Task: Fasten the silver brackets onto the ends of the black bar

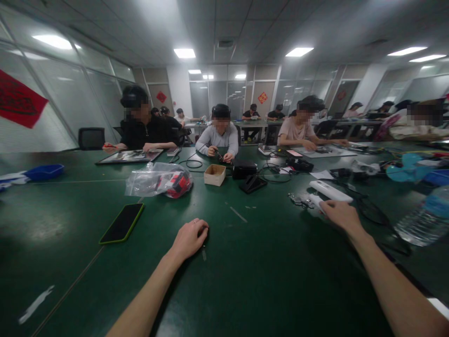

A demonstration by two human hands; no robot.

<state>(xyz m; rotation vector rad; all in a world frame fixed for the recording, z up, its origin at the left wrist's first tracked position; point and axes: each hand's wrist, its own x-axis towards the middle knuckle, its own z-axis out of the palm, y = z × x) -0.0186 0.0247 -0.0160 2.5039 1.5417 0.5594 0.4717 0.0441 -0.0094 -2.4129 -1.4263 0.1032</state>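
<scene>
My left hand (191, 236) rests on the green table (245, 262), its fingers curled and a ring on one of them; whether anything is under them is hidden. At the right, my right hand (338, 213) is closed at the near end of a small white object (315, 200). Just beyond it lies a long white device (330, 191). Small metal parts (300, 201) lie to the left of the white object. A phone with a green edge (122, 223) lies to the left of my left hand.
Ahead are a clear bag with red items (171, 181), a small box (215, 174) and a black case (244, 169). Cables and a water bottle (424, 220) stand at the right. Several people sit across the table, one in grey (219, 135) opposite.
</scene>
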